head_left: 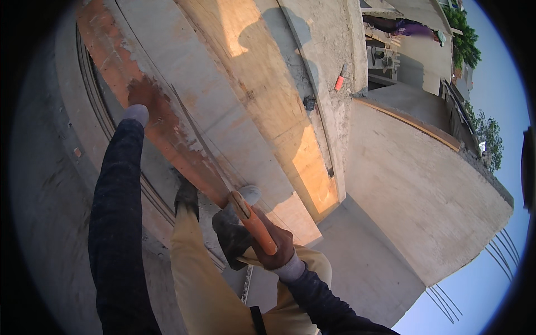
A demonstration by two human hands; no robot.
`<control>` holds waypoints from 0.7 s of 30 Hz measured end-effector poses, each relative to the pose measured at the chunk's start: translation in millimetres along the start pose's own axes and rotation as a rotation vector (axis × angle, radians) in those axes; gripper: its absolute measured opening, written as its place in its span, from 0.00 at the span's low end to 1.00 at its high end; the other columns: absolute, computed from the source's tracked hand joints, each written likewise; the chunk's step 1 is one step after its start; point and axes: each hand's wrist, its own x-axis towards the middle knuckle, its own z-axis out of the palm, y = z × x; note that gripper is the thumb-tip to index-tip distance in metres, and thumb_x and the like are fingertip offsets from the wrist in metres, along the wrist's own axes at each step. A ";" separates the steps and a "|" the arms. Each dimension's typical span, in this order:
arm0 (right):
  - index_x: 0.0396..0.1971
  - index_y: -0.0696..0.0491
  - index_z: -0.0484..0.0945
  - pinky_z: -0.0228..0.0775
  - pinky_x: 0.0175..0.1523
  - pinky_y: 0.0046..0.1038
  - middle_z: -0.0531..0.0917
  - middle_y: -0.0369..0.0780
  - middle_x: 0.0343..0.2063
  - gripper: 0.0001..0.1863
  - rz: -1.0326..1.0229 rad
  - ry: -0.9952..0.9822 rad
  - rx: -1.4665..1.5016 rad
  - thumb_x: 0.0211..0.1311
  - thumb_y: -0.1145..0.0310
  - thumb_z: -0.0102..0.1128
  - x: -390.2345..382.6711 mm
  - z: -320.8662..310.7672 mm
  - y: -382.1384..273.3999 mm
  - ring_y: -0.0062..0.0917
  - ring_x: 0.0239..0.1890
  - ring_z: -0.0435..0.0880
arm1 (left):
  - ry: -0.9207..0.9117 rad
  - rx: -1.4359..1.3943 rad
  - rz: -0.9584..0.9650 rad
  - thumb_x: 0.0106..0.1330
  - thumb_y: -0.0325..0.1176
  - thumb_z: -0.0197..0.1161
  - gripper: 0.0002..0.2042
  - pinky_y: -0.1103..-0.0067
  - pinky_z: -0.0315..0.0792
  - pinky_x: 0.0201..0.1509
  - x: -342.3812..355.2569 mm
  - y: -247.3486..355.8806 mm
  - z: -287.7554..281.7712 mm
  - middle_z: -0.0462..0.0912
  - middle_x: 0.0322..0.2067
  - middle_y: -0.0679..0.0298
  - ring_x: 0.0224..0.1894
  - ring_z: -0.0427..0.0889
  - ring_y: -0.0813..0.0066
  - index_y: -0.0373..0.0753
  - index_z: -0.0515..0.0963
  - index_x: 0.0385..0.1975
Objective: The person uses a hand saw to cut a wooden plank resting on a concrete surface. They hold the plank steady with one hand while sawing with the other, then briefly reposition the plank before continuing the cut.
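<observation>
Grasping smooth orange handle: right hand, fingers wrapped; left hand on scuffed board, fingers unclear

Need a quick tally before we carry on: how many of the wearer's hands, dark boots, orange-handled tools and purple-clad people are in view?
Wearer's hands: 2 (left hand, right hand)
Dark boots: 2
Orange-handled tool: 1
Person in purple: 1
Total: 6
</observation>
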 end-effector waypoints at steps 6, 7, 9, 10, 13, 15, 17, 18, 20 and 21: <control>0.63 0.56 0.73 0.79 0.52 0.33 0.83 0.50 0.53 0.33 0.063 -0.008 -0.166 0.53 0.81 0.59 -8.4 -5.9 -0.2 0.42 0.52 0.86 | -0.247 -0.435 -0.134 0.60 0.56 0.72 0.28 0.62 0.80 0.55 -7.4 37.0 -88.3 0.86 0.46 0.46 0.52 0.85 0.51 0.32 0.85 0.42; 0.63 0.58 0.74 0.79 0.53 0.33 0.83 0.51 0.53 0.31 0.080 -0.023 -0.179 0.53 0.81 0.58 -5.9 -4.3 -2.5 0.43 0.53 0.86 | -0.185 -0.409 -0.177 0.60 0.55 0.72 0.27 0.60 0.78 0.59 -6.5 39.1 -78.0 0.84 0.50 0.46 0.56 0.82 0.50 0.34 0.85 0.45; 0.62 0.59 0.74 0.79 0.54 0.33 0.83 0.52 0.53 0.30 0.078 -0.024 -0.209 0.54 0.81 0.57 -1.2 -3.4 0.2 0.43 0.53 0.86 | -0.048 -0.383 -0.113 0.57 0.58 0.73 0.27 0.64 0.80 0.52 -6.1 38.4 -68.7 0.88 0.36 0.49 0.43 0.88 0.52 0.34 0.86 0.33; 0.62 0.60 0.74 0.78 0.54 0.33 0.83 0.53 0.53 0.30 0.064 -0.007 -0.228 0.54 0.82 0.56 -0.7 -2.9 2.4 0.43 0.53 0.86 | -0.099 -0.422 -0.095 0.58 0.59 0.72 0.27 0.65 0.80 0.52 -7.0 39.2 -73.7 0.88 0.34 0.50 0.43 0.88 0.52 0.33 0.86 0.33; 0.62 0.60 0.73 0.78 0.55 0.33 0.83 0.53 0.52 0.31 0.081 -0.027 -0.198 0.53 0.83 0.54 4.1 1.9 0.7 0.43 0.54 0.86 | -0.098 -0.449 -0.065 0.59 0.59 0.71 0.28 0.65 0.80 0.50 -7.9 29.9 -67.0 0.88 0.32 0.50 0.42 0.88 0.53 0.32 0.86 0.34; 0.62 0.60 0.73 0.78 0.55 0.33 0.84 0.53 0.52 0.31 0.093 -0.041 -0.205 0.53 0.83 0.53 5.2 -2.6 0.2 0.43 0.53 0.86 | -0.079 -0.464 -0.080 0.60 0.59 0.70 0.29 0.65 0.80 0.49 -10.8 37.9 -71.0 0.88 0.33 0.50 0.41 0.88 0.54 0.31 0.86 0.35; 0.62 0.60 0.73 0.78 0.55 0.32 0.84 0.52 0.52 0.31 0.087 -0.049 -0.225 0.53 0.83 0.53 4.8 -6.8 -4.0 0.43 0.52 0.86 | -0.093 -0.486 -0.131 0.61 0.59 0.68 0.29 0.65 0.80 0.48 -11.5 43.3 -75.5 0.88 0.34 0.49 0.41 0.88 0.55 0.31 0.86 0.37; 0.62 0.60 0.74 0.78 0.54 0.32 0.84 0.52 0.52 0.31 0.054 -0.053 -0.246 0.53 0.83 0.53 3.6 -9.9 -2.7 0.43 0.52 0.87 | -0.108 -0.499 -0.145 0.62 0.59 0.68 0.29 0.65 0.80 0.48 -12.6 45.3 -77.3 0.88 0.35 0.49 0.41 0.88 0.55 0.31 0.85 0.37; 0.62 0.60 0.74 0.78 0.54 0.33 0.84 0.52 0.52 0.30 -0.015 -0.061 -0.287 0.53 0.83 0.53 0.3 -19.5 3.6 0.43 0.51 0.87 | -0.139 -0.527 -0.174 0.62 0.59 0.68 0.29 0.65 0.81 0.47 -14.7 46.8 -77.4 0.88 0.36 0.48 0.41 0.88 0.55 0.31 0.85 0.37; 0.61 0.60 0.75 0.79 0.53 0.33 0.84 0.51 0.52 0.29 -0.022 -0.041 -0.324 0.55 0.82 0.52 -3.8 -21.1 5.7 0.41 0.51 0.87 | -0.123 -0.513 -0.149 0.61 0.59 0.69 0.29 0.65 0.80 0.48 -15.1 45.2 -75.9 0.87 0.36 0.48 0.41 0.88 0.55 0.31 0.85 0.37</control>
